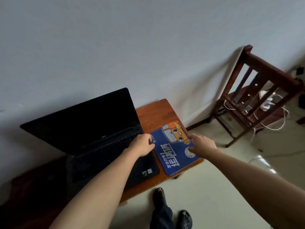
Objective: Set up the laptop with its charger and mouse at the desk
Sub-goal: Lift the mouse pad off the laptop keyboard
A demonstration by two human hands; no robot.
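Note:
An open black laptop with a dark screen sits on the brown wooden desk. To its right lies a blue mouse pad printed with a cartoon truck. My left hand pinches the pad's left edge, next to the laptop's keyboard. My right hand grips the pad's right edge, thumb on top. No mouse or charger shows on the desk.
A dark wooden chair stands to the right by the wall, with white cables and a white plug block on its seat. My feet in dark clogs stand on the pale floor below the desk's front edge.

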